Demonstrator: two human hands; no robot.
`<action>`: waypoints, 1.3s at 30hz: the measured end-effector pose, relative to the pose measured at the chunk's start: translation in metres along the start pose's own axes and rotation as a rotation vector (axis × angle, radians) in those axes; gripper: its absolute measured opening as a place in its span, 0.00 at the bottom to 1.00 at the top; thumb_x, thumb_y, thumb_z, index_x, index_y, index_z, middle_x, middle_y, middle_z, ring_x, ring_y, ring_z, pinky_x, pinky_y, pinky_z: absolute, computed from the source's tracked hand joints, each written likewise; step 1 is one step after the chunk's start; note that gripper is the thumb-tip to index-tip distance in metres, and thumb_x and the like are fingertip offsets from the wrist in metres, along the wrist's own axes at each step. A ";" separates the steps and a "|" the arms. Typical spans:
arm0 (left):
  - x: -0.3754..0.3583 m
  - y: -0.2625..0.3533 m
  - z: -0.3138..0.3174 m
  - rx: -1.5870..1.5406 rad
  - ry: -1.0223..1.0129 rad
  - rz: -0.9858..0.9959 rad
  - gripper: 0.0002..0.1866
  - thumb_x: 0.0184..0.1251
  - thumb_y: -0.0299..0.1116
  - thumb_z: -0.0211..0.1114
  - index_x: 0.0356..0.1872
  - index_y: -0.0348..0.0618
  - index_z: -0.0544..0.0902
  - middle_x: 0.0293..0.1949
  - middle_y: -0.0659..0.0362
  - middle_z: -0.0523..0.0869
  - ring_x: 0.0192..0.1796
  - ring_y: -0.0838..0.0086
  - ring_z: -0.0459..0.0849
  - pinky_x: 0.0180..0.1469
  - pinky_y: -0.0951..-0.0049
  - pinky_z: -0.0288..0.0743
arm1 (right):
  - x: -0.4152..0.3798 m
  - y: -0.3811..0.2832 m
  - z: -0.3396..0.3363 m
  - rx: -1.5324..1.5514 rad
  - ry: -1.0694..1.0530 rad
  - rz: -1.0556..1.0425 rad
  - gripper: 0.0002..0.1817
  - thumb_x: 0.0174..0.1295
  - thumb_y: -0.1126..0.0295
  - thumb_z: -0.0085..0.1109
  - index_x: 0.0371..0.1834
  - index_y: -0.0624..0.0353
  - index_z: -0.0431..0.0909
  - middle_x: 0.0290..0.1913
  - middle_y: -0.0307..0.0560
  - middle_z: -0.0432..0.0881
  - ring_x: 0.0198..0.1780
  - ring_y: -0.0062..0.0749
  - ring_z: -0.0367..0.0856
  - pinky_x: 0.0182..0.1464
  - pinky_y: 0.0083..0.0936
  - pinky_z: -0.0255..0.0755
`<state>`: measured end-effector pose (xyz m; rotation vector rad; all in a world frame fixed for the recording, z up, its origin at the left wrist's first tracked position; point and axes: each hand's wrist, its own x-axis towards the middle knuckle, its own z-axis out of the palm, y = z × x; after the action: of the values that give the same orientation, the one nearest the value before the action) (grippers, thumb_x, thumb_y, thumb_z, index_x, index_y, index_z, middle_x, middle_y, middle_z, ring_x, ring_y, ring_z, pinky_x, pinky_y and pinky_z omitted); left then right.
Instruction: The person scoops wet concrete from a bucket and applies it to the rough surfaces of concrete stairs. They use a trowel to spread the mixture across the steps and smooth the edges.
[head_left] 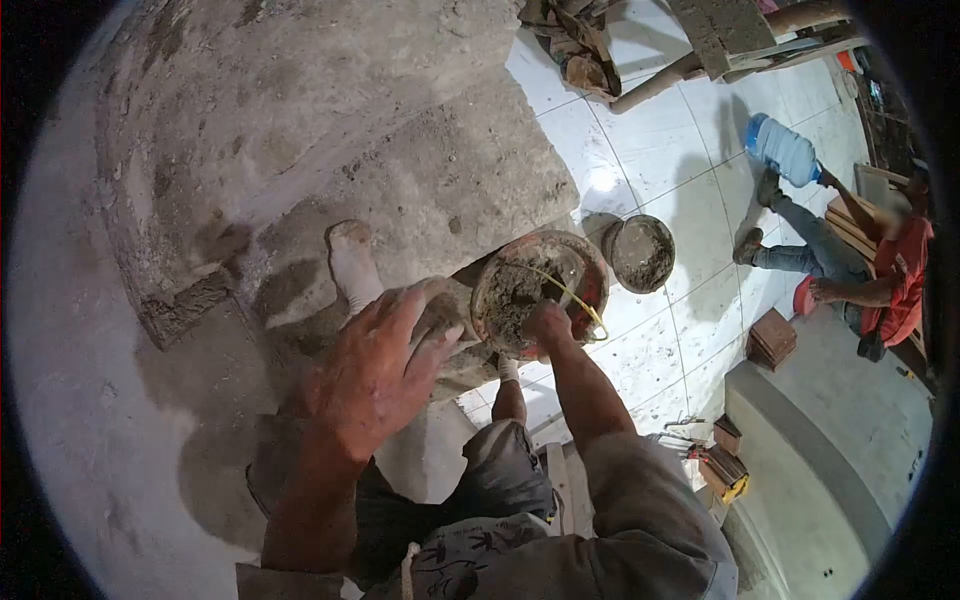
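Observation:
My left hand (370, 365) is held up in front of me with its fingers stretched out, and nothing is in it. Down at the bucket (596, 262), my right hand (547, 325) reaches over the near rim with closed fingers. Whatever it grips is hidden from this angle. Grey, lumpy wet mortar (510, 296) fills part of the bucket, and a yellow handle (570, 292) lies across its opening. Just to the right, a smaller round tub (617, 250) with similar mortar stands on the tiles.
Rough concrete steps (420, 170) rise at the left and front. White floor tiles (660, 350) are spattered with mortar. At the right, a person in a red shirt (895, 270) sits beside a large blue water bottle (785, 150). Stacked brown tiles (772, 338) and a wooden stand (720, 35) are nearby.

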<state>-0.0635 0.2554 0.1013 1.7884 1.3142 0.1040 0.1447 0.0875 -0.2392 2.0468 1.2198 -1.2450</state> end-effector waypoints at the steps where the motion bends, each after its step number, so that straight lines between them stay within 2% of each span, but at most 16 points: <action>1: -0.001 -0.001 0.000 0.009 -0.051 -0.048 0.21 0.63 0.37 0.59 0.53 0.36 0.72 0.46 0.42 0.79 0.47 0.50 0.79 0.49 0.57 0.72 | 0.020 0.000 0.004 0.039 -0.090 -0.019 0.20 0.52 0.59 0.53 0.42 0.64 0.78 0.39 0.57 0.82 0.45 0.46 0.82 0.46 0.38 0.76; 6: 0.000 0.001 0.000 0.080 -0.139 -0.098 0.23 0.63 0.39 0.59 0.55 0.37 0.71 0.48 0.42 0.78 0.50 0.48 0.77 0.51 0.55 0.72 | 0.049 0.031 0.051 0.100 -0.036 -0.194 0.14 0.53 0.63 0.53 0.38 0.59 0.79 0.35 0.55 0.81 0.42 0.42 0.82 0.42 0.35 0.75; 9: -0.003 0.007 0.000 0.098 -0.114 -0.043 0.22 0.63 0.39 0.58 0.54 0.36 0.71 0.48 0.42 0.78 0.50 0.48 0.78 0.51 0.55 0.72 | 0.052 0.069 0.094 0.036 0.301 -0.591 0.10 0.54 0.67 0.53 0.36 0.56 0.80 0.33 0.53 0.81 0.39 0.39 0.82 0.39 0.33 0.74; 11: -0.002 0.008 -0.002 0.055 -0.083 -0.036 0.20 0.63 0.35 0.60 0.54 0.37 0.72 0.50 0.43 0.78 0.54 0.51 0.76 0.54 0.60 0.70 | 0.039 0.064 0.085 0.196 0.460 -0.648 0.05 0.55 0.68 0.55 0.29 0.55 0.79 0.28 0.50 0.80 0.38 0.36 0.81 0.34 0.31 0.73; 13: -0.002 0.008 -0.004 0.051 -0.059 -0.041 0.20 0.63 0.35 0.60 0.54 0.36 0.72 0.50 0.42 0.78 0.54 0.50 0.76 0.54 0.60 0.70 | 0.002 0.050 0.046 0.509 0.021 -0.310 0.06 0.57 0.67 0.52 0.30 0.56 0.77 0.28 0.47 0.79 0.38 0.39 0.81 0.35 0.34 0.73; 14: -0.002 0.007 -0.005 0.058 -0.046 -0.043 0.20 0.63 0.35 0.60 0.53 0.36 0.72 0.50 0.42 0.78 0.53 0.50 0.77 0.54 0.60 0.70 | -0.009 0.060 0.039 0.107 -0.065 -0.469 0.12 0.57 0.65 0.53 0.39 0.58 0.77 0.38 0.49 0.82 0.42 0.42 0.81 0.41 0.36 0.74; 15: -0.001 0.006 -0.008 0.050 -0.044 -0.049 0.20 0.63 0.35 0.60 0.53 0.36 0.72 0.50 0.42 0.78 0.53 0.50 0.77 0.54 0.60 0.70 | -0.033 0.054 0.026 0.109 -0.129 -0.438 0.13 0.56 0.65 0.53 0.42 0.59 0.76 0.39 0.50 0.82 0.43 0.43 0.81 0.41 0.36 0.75; 19: -0.001 0.001 -0.016 0.008 -0.011 -0.008 0.20 0.63 0.35 0.60 0.53 0.36 0.73 0.48 0.42 0.78 0.51 0.50 0.78 0.53 0.58 0.71 | -0.137 0.016 -0.060 0.025 -0.152 -0.057 0.23 0.52 0.66 0.55 0.52 0.63 0.70 0.43 0.55 0.81 0.44 0.46 0.81 0.42 0.36 0.76; 23: -0.003 0.002 -0.023 -0.021 -0.002 -0.006 0.20 0.64 0.35 0.59 0.53 0.35 0.73 0.47 0.41 0.79 0.50 0.50 0.79 0.51 0.58 0.72 | -0.132 0.011 -0.073 -0.306 0.121 -0.194 0.33 0.50 0.71 0.53 0.62 0.64 0.58 0.42 0.56 0.80 0.44 0.47 0.81 0.40 0.37 0.77; 24: -0.004 0.001 -0.023 -0.020 -0.003 -0.007 0.20 0.64 0.35 0.59 0.53 0.35 0.73 0.47 0.41 0.79 0.50 0.50 0.79 0.51 0.58 0.72 | -0.107 0.013 -0.065 -0.295 0.129 -0.256 0.27 0.51 0.69 0.54 0.57 0.65 0.68 0.43 0.56 0.81 0.45 0.45 0.82 0.41 0.37 0.78; 25: -0.006 0.000 -0.023 -0.010 -0.011 -0.020 0.20 0.64 0.36 0.59 0.53 0.35 0.73 0.47 0.42 0.79 0.50 0.51 0.79 0.51 0.58 0.72 | -0.080 0.006 -0.064 -0.292 0.125 -0.259 0.27 0.51 0.69 0.54 0.57 0.65 0.68 0.43 0.56 0.81 0.45 0.45 0.82 0.41 0.37 0.78; 27: -0.011 -0.006 -0.017 0.000 -0.027 -0.033 0.20 0.64 0.36 0.59 0.54 0.36 0.73 0.47 0.42 0.79 0.49 0.51 0.79 0.50 0.58 0.73 | -0.036 -0.011 -0.057 -0.593 -0.203 -0.176 0.17 0.53 0.66 0.55 0.45 0.62 0.79 0.43 0.55 0.82 0.46 0.43 0.82 0.43 0.37 0.78; 30: -0.013 -0.026 -0.013 0.055 -0.015 -0.069 0.20 0.64 0.37 0.58 0.54 0.37 0.73 0.47 0.43 0.79 0.48 0.52 0.80 0.49 0.59 0.74 | -0.001 -0.018 -0.017 -0.391 0.030 -0.145 0.13 0.53 0.64 0.56 0.35 0.61 0.83 0.42 0.55 0.83 0.46 0.42 0.82 0.44 0.36 0.77; 36: -0.012 -0.028 -0.016 0.052 -0.121 -0.194 0.21 0.63 0.35 0.59 0.55 0.38 0.71 0.49 0.42 0.79 0.49 0.52 0.80 0.50 0.61 0.74 | 0.039 0.016 0.038 0.067 -0.270 -0.030 0.16 0.50 0.65 0.54 0.39 0.61 0.82 0.41 0.55 0.83 0.45 0.43 0.82 0.45 0.35 0.75; 38: -0.011 -0.017 -0.021 -0.020 -0.165 -0.185 0.22 0.62 0.38 0.59 0.56 0.40 0.71 0.51 0.45 0.78 0.54 0.51 0.75 0.59 0.56 0.66 | 0.034 0.037 0.049 0.179 -0.289 -0.056 0.17 0.53 0.64 0.51 0.42 0.58 0.82 0.44 0.55 0.82 0.47 0.45 0.81 0.47 0.36 0.73; 39: -0.012 -0.017 -0.020 -0.025 -0.159 -0.185 0.22 0.62 0.38 0.59 0.56 0.40 0.71 0.51 0.45 0.78 0.54 0.51 0.75 0.59 0.56 0.66 | 0.028 0.043 0.045 0.105 -0.263 -0.332 0.15 0.52 0.67 0.52 0.40 0.59 0.82 0.43 0.57 0.82 0.46 0.45 0.81 0.46 0.35 0.74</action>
<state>-0.0916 0.2584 0.1066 1.6111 1.3501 -0.1212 0.1659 0.0454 -0.2881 1.7227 1.4279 -1.7024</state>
